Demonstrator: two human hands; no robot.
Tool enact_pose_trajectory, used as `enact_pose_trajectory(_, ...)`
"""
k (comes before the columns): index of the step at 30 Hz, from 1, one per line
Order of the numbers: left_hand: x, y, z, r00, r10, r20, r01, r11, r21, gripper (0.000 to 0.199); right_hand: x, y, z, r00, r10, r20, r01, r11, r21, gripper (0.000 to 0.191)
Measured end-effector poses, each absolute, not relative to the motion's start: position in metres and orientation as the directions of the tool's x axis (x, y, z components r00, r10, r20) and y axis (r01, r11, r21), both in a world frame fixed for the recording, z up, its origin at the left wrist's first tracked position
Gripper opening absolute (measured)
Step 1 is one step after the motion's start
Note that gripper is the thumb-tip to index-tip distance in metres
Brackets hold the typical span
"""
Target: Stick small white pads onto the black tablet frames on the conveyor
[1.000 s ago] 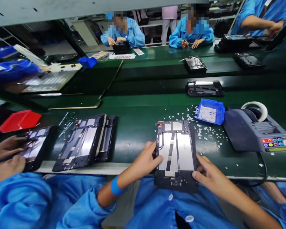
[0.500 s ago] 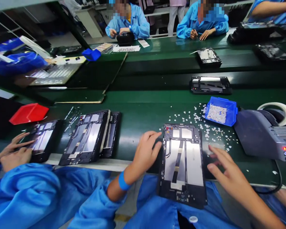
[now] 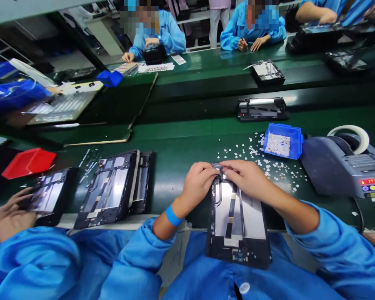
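Observation:
An opened tablet (image 3: pixel 237 233), its back off and its metal plate and flat cable showing, lies at the table's front edge and juts out towards my lap. At its far end my left hand (image 3: pixel 200 181), with a blue band at the wrist, pinches its fingertips together over the upper left corner. My right hand (image 3: pixel 245 175) reaches in from the right, its fingertips closed beside the left ones and covering part of the top edge. Whatever is between the fingers is too small or hidden to make out. Small white pieces (image 3: pixel 268 166) lie scattered beyond the right hand.
A blue bin (image 3: pixel 295 143) holds more white pieces, beside a grey tape dispenser (image 3: pixel 334 166). Stacked tablets (image 3: pixel 109 187) stand to the left, near a red bin (image 3: pixel 29 162). A co-worker's hands (image 3: pixel 12 216) work on another tablet (image 3: pixel 50 191). Across the table sit other people.
My right hand has moved left from beside the tablet onto its top edge. My left hand has closed its fingers and come onto the upper left corner. The view has shifted slightly.

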State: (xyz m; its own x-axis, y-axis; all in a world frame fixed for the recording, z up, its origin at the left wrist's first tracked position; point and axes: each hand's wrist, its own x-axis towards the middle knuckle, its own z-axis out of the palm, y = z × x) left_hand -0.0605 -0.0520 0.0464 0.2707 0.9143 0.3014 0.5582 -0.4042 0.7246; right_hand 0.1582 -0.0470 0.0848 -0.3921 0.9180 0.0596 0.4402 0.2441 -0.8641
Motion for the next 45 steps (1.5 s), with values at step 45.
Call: enact_pose_trajectory(45, -0.034, -0.071, 0.054, 0.041, 0.992, 0.118, 0.365, -0.124, 0.923, 0.007, 0.184, -0.039, 0.067, -0.208, 0.927, 0.311, 0.895, 0.309, -0.323, 0.019)
